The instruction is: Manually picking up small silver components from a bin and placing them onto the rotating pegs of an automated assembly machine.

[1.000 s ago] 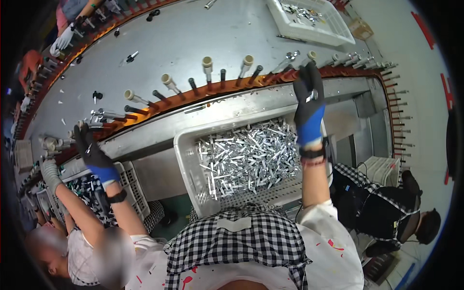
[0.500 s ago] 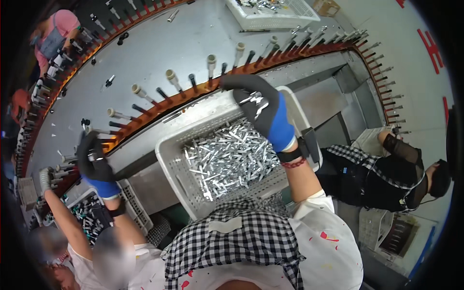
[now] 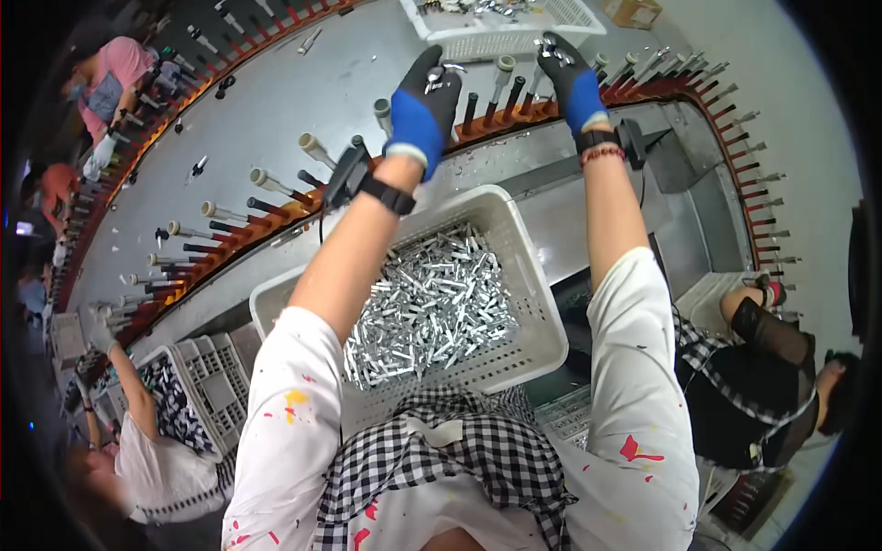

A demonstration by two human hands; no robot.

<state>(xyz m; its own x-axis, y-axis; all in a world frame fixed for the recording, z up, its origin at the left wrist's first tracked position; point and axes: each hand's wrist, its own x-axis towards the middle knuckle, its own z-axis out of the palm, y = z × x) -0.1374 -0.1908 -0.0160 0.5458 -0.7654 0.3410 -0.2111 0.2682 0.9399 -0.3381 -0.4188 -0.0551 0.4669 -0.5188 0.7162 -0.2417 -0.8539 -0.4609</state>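
Both hands had risen from apart to the peg row together since the earlier frames.
The left hand (image 3: 424, 106) and right hand (image 3: 570, 78), gloved, each curled around small metal parts (image 3: 443, 75) at the orange peg rail (image 3: 276, 207); loading seemed underway, the next move needing careful alignment. The white crate (image 3: 537, 317) of parts sat below.

Bright, even light; heavy fisheye bending
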